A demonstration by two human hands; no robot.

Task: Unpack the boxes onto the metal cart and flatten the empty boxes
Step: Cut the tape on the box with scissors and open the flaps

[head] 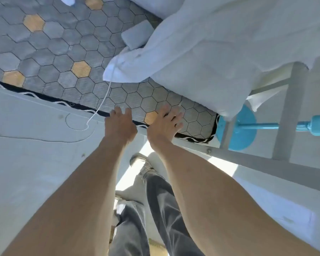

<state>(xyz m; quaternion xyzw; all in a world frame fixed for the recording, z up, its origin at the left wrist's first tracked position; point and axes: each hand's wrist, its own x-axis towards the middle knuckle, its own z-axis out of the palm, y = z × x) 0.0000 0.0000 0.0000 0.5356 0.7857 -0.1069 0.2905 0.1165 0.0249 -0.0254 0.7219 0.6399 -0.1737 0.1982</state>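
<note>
A rug of grey hexagons with a few yellow ones lies on the pale floor, its dark edge carrying a white wavy line. White fabric drapes over a white frame, trailing a thin white cord, and a turquoise stand sits just beside it.

I record bare forearms with no sleeves, a left hand and right hand without rings or gloves, loose grey jeans, and light-coloured shoes.

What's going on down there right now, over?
Left hand and right hand open, holding nothing. No boxes or cart in view. Hexagon rug and white cord ahead.
</note>
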